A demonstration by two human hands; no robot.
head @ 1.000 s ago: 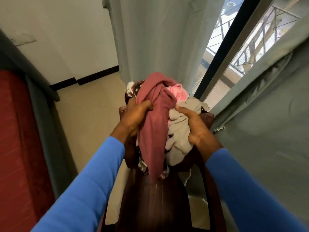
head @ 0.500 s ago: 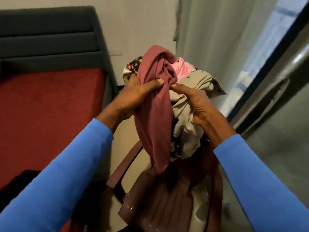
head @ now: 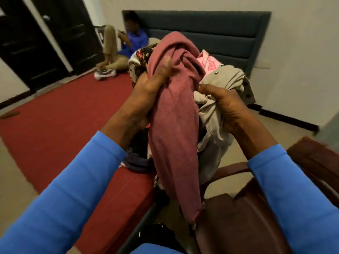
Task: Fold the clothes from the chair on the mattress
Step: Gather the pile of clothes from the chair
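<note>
Gripping a bundle of clothes in both hands, you held it in the air above the near edge of the red mattress, with the brown chair just beside you. Your left hand had its fingers curled round a maroon garment that hung in a long tail. Your right hand had its fingers dug into a beige garment with snap buttons. A pink piece and a patterned piece sat bunched behind. All of it looked soft, light and limp, likely to slide apart. A hold on collars, waistbands or hems would probably serve best for spreading each piece flat.
</note>
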